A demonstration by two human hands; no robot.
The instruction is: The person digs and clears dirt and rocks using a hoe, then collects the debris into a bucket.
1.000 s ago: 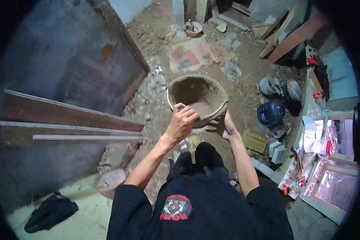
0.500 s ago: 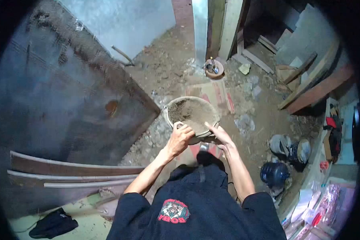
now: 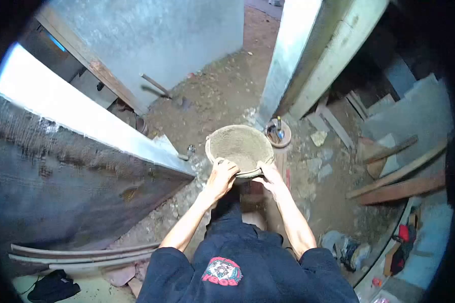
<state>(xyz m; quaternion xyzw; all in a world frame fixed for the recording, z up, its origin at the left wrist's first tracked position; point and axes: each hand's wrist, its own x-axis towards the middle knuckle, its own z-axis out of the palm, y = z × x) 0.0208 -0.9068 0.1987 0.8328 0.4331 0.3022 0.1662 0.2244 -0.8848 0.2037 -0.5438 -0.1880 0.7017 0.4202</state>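
Note:
A round bucket (image 3: 241,147), crusted pale grey-brown, is held out in front of my body; sandy or cement-like material lies inside it. My left hand (image 3: 221,178) is closed over the near left part of its rim. On the near right side, my right hand (image 3: 271,179) grips the rim, thumb on top and fingers underneath. The bucket's underside and the fingertips below the rim are hidden.
Past the bucket, a bowl (image 3: 277,133) with tools in it sits by an upright post (image 3: 291,55). A dark rough wall (image 3: 86,177) stands at left. Timber planks (image 3: 404,184) lean at right. Long thin strips (image 3: 81,256) lie lower left.
I have moved forward with the bucket: the post and the tool bowl are nearer, and the blue water jug at right has left view. Both hands keep hold of the rim.

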